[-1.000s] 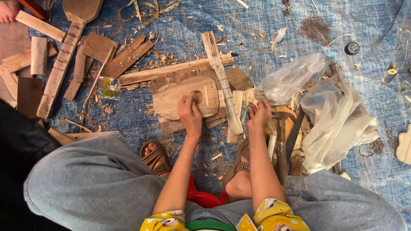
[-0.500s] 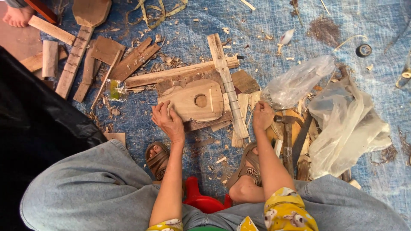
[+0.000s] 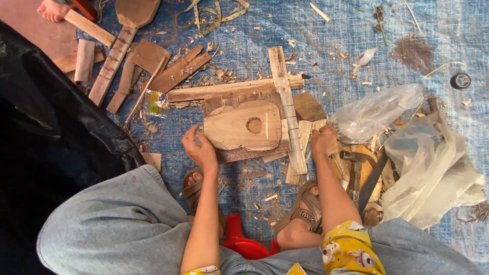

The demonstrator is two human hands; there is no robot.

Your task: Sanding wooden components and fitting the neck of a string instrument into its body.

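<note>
A small guitar-shaped wooden body (image 3: 239, 127) with a round sound hole lies flat on boards on the blue tarp (image 3: 346, 30). My left hand (image 3: 200, 148) is at its lower left edge, fingers spread and holding nothing. My right hand (image 3: 324, 140) rests to the right of a long notched wooden neck strip (image 3: 288, 109), next to a pile of tools. Its fingers are curled under, and I cannot see whether anything is in them. My sandalled feet (image 3: 305, 209) sit just below the boards.
Wooden neck blanks and offcuts (image 3: 114, 61) lie at upper left, and clear plastic bags (image 3: 428, 163) at right. A hammer and other tools (image 3: 356, 168) sit beside my right hand. Another person's foot (image 3: 51, 9) shows at top left, black cloth (image 3: 46, 127) at left, a red stool (image 3: 244, 244) under me.
My left hand has come off the top of the wooden body and moved to its lower left edge. The right hand has stayed by the tools. The camera view has shifted slightly.
</note>
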